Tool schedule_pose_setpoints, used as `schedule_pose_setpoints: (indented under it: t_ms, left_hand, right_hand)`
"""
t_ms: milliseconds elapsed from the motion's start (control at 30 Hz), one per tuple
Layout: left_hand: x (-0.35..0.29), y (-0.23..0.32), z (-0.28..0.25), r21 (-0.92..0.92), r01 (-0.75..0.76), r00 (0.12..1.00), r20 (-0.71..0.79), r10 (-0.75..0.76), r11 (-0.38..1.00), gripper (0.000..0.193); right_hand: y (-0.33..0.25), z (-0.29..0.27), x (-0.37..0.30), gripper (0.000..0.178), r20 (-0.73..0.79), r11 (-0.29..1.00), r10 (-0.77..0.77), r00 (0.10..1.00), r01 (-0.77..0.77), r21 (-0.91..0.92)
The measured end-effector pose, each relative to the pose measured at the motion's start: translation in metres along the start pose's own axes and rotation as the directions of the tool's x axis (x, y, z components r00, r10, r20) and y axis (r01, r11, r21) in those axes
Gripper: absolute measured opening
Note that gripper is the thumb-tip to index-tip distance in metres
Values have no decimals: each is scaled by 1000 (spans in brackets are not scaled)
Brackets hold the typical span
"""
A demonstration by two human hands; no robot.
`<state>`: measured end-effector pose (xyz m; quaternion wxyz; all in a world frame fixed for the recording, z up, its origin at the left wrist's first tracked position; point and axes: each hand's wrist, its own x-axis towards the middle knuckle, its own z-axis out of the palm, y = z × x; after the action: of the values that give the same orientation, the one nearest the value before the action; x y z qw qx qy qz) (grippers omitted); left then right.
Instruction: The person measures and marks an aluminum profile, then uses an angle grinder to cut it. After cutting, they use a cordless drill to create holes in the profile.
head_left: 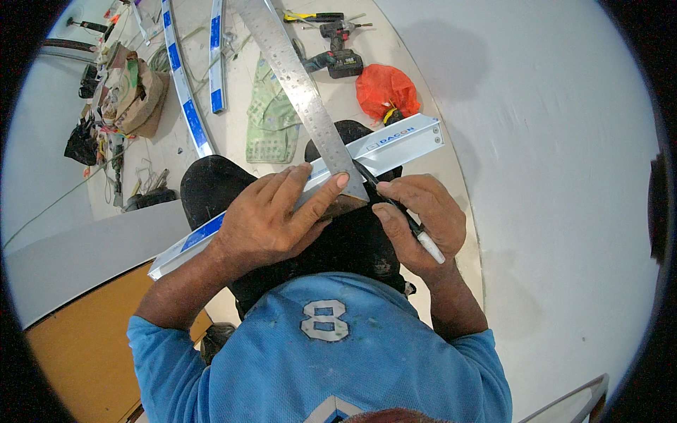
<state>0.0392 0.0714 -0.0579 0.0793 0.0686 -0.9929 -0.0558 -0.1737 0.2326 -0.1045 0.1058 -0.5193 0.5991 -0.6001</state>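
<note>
A white metal profile (416, 141) with blue-and-white film lies aslant across my knees. Over it crosses the steel blade of a square (300, 95), its stock near my lap. My left hand (271, 215) is closed over the profile and the square, with the thumb pressed on the blade's lower end and the fingers along the profile. In my right hand (430, 215) is a black marker pen (405, 211) with a white rear end. Its tip meets the profile right beside the blade's right edge.
Ahead on the floor lie a cordless drill (338, 49), a red plastic bag (386, 92), a green patterned cloth (271, 116) and two more film-covered profiles (185, 92). A brown tool bag (141, 92) stands at the left. A white wall (557, 176) rises on the right.
</note>
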Motion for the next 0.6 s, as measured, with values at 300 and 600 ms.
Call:
schedule_pose_setpoints:
  t_ms: [300, 600]
  left_hand:
    - [0, -1, -1, -6, 4, 1000, 10, -4, 1000, 90]
    - [-2, -2, 0, -3, 12, 999, 34, -12, 1000, 91]
  right_hand:
    - [-1, -5, 3, 28, 50, 998, -24, 998, 27, -60]
    - [-12, -8, 28, 20, 159, 988, -85, 984, 104, -116]
